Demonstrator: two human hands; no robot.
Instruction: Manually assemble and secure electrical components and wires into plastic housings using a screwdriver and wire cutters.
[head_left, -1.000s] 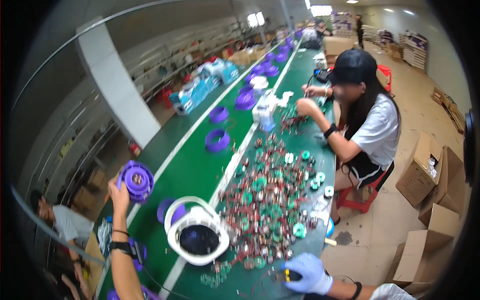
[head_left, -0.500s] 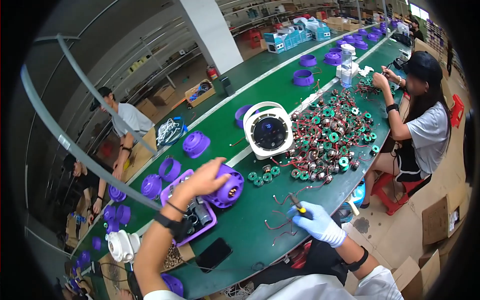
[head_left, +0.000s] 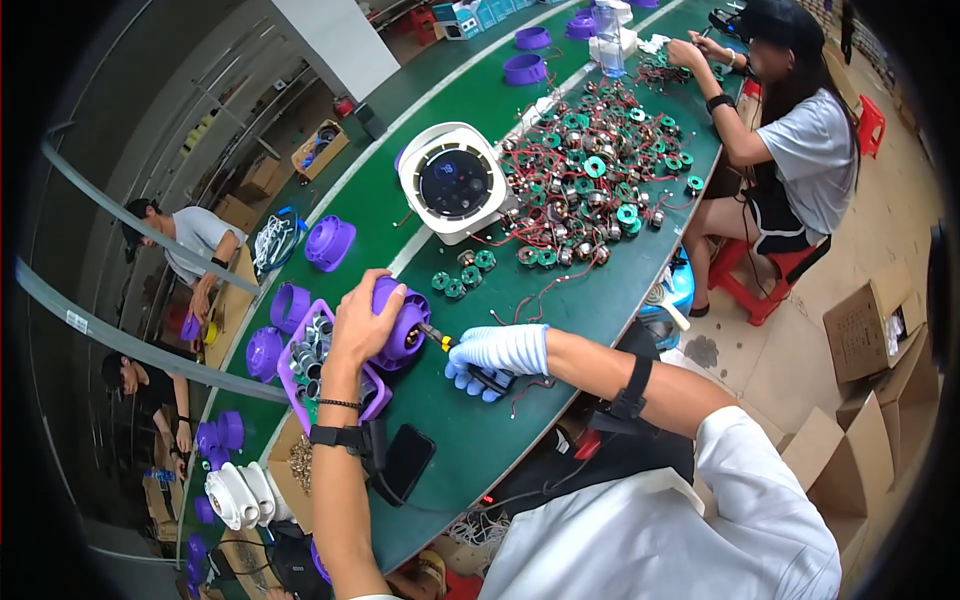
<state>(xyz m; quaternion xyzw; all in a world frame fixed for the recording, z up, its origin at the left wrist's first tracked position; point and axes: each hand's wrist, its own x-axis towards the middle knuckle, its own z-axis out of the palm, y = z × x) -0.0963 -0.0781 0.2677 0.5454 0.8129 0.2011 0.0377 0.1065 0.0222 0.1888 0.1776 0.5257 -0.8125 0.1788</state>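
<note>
My left hand [head_left: 362, 318] grips a round purple plastic housing [head_left: 408, 330], with fingers over its top. The housing is tilted, its opening toward my right hand, and small copper-coloured parts show inside. My gloved right hand [head_left: 497, 357] is closed around pliers [head_left: 446, 343] with yellow and black handles. Their tip reaches to the housing's opening; whether it grips anything there I cannot make out. Under my left wrist is a purple basket [head_left: 378, 402] of grey cylindrical parts. A black phone [head_left: 408, 463] lies close to my left forearm.
A heap of small motors [head_left: 590, 180] with green rings and red wires covers the bench's right side. Behind the housing stands a white appliance with a round dark display [head_left: 455, 182]. Purple housings [head_left: 330, 243] sit along the green belt. A co-worker [head_left: 800, 140] sits at the right.
My right hand has moved left with the pliers, bringing their tip to the purple housing. My left hand has wrapped more closely round the housing. The view has shifted.
</note>
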